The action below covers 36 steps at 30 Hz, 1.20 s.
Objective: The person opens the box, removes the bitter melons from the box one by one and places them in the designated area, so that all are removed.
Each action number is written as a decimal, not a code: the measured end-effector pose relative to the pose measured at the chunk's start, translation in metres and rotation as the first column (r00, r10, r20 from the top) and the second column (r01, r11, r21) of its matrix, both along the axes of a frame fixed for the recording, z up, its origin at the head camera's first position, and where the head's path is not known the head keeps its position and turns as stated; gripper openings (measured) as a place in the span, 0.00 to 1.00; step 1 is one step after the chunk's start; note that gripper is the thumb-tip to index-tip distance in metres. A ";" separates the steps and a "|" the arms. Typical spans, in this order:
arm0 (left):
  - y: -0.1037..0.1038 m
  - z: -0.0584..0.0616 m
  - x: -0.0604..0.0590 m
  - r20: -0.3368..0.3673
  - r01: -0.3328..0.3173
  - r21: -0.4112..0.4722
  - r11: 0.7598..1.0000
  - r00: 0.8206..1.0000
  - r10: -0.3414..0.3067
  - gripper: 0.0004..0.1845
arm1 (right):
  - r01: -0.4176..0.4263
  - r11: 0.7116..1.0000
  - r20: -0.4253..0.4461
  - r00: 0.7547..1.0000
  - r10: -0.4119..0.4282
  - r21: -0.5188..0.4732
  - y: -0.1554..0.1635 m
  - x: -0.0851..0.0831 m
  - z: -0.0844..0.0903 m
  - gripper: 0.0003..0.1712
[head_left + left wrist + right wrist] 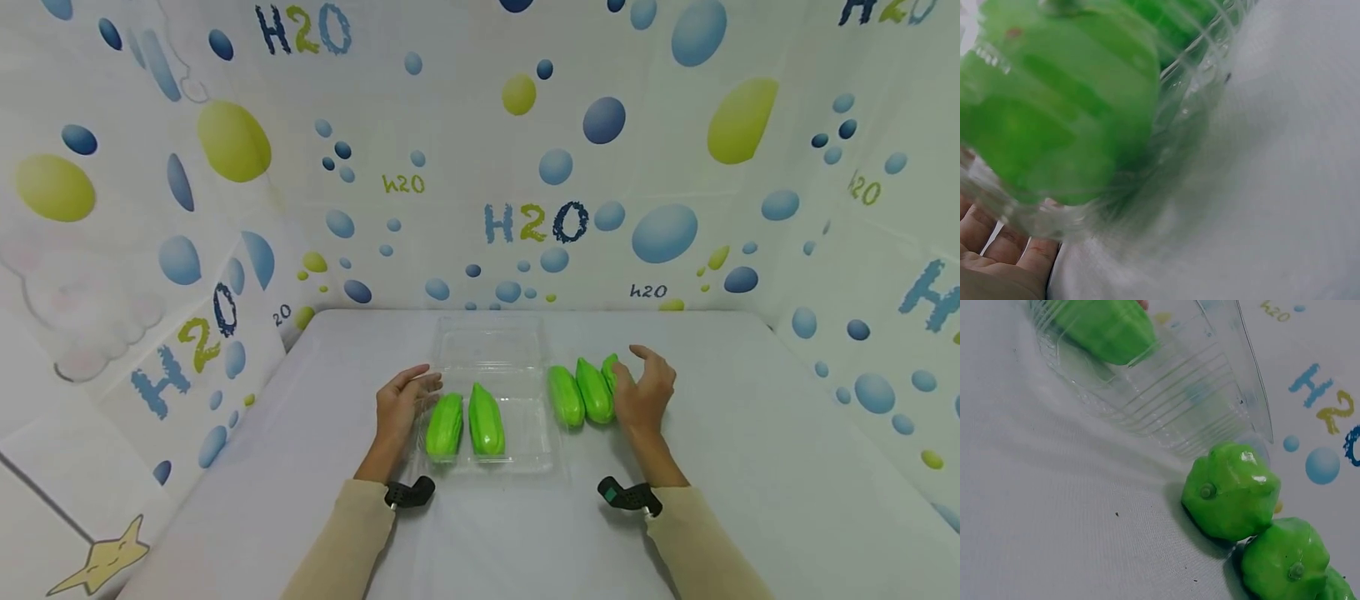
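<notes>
Hands rest on either side of a clear plastic clamshell box point(517, 367) that lies open on a white worktop point(750, 450). The person's left hand point(403, 400) lies just beside the box's left edge, fingers straight and relaxed, their tips touching or almost touching the plastic wall; its grip is loose and holds nothing. In the left wrist view the palm and fingers point(1004, 250) sit low under the blurred plastic rim, with a green ridged gourd point(1054, 106) filling the frame behind the wall.

The right hand point(647, 392) is to the right of the box, fingers gently bent, its grip wide and unclosed. It touches the rightmost of three loose gourds point(610, 371), which it partly hides. The middle loose gourd point(594, 390) and the left one point(566, 396) lie side by side on the worktop, touching, between the hand and the box. From the right wrist these show end-on, with small stem dimples.

Inside the box's near tray lie two more gourds, one at the left point(445, 427) and one beside it point(486, 419), lengthwise, pointing away from the person. The right part of the tray is bare. The raised lid stands at the far side.

Cream sleeves point(337, 542) cover both forearms, with black wrist mounts point(628, 495). Walls point(525, 167) printed with blue and yellow bubbles and "H2O" surround the worktop.
</notes>
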<state>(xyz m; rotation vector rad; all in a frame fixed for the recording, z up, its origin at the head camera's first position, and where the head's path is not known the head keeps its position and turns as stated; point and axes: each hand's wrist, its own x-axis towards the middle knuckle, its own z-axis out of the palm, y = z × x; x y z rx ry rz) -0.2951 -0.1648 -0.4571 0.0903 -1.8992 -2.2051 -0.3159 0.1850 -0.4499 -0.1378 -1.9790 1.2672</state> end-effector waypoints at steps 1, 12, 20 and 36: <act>0.000 0.000 0.000 -0.006 -0.002 -0.003 1.000 1.000 0.002 0.21 | -0.017 1.000 -0.003 1.000 0.017 -0.002 -0.001 0.000 0.001 0.22; 0.000 0.001 -0.001 -0.020 0.002 -0.013 1.000 1.000 -0.002 0.21 | -0.143 0.987 -0.038 0.988 0.146 0.076 -0.016 0.004 0.009 0.18; -0.002 0.001 0.001 -0.018 0.002 -0.032 0.999 1.000 -0.003 0.21 | -0.288 0.938 -0.043 0.952 0.302 0.195 -0.037 0.005 0.010 0.17; 0.000 -0.002 -0.003 -0.023 -0.013 -0.030 0.999 1.000 0.012 0.20 | -0.382 0.868 -0.056 0.906 0.419 0.316 -0.067 0.011 0.006 0.14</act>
